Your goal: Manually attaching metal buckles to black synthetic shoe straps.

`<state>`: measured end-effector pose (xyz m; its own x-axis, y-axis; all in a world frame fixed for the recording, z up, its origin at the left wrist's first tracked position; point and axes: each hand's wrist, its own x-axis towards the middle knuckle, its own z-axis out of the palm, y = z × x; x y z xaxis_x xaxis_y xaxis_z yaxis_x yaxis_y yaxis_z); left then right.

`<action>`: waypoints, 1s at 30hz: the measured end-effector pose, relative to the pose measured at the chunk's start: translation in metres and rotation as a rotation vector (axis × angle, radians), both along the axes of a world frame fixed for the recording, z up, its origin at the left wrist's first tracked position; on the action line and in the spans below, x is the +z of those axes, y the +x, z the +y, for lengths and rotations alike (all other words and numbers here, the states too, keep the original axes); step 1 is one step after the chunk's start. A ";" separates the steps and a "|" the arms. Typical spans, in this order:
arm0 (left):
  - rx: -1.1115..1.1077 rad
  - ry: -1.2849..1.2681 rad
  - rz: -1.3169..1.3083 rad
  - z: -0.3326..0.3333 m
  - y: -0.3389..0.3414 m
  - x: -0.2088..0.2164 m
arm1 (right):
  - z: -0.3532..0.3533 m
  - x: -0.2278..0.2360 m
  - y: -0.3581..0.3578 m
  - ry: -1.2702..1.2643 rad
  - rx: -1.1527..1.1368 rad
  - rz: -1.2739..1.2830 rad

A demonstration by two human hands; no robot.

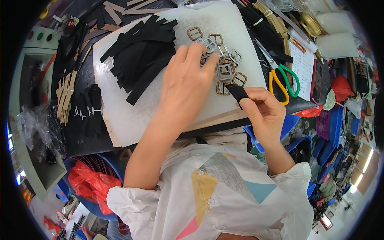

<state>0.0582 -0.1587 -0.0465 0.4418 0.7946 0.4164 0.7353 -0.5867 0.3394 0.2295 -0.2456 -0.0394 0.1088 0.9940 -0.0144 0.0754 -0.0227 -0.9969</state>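
Observation:
My left hand (186, 76) reaches over a small pile of buckles on a white board (136, 120). Its thumb and fingers close on a buckle (203, 60), which they mostly cover. Silver-grey buckles (225, 72) and speckled brown ones (195, 33) lie around the fingertips, some overlapping. To the right of the pile, my right hand (264, 110) pinches a short black strap (238, 93) between thumb and fingers. The strap's far end reaches toward a brown buckle (223, 87); I cannot tell whether they touch.
A heap of black straps (144, 52) covers the board's left part. Scissors with yellow and green handles (282, 80) lie right of the board, near a written sheet (302, 68). Tan strips (67, 96) lie at the left. Below the table edge sits a red plastic bag (90, 184).

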 end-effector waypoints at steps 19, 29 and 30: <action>0.276 -0.370 -0.955 -0.074 -0.031 0.016 | 0.015 0.010 -0.046 0.416 0.094 -0.333; 0.278 -0.240 -0.841 -0.079 -0.034 0.009 | 0.011 0.022 -0.041 -0.196 0.171 0.271; 0.280 -0.219 -0.803 -0.080 -0.035 0.010 | 0.011 0.020 -0.041 -0.112 0.187 0.202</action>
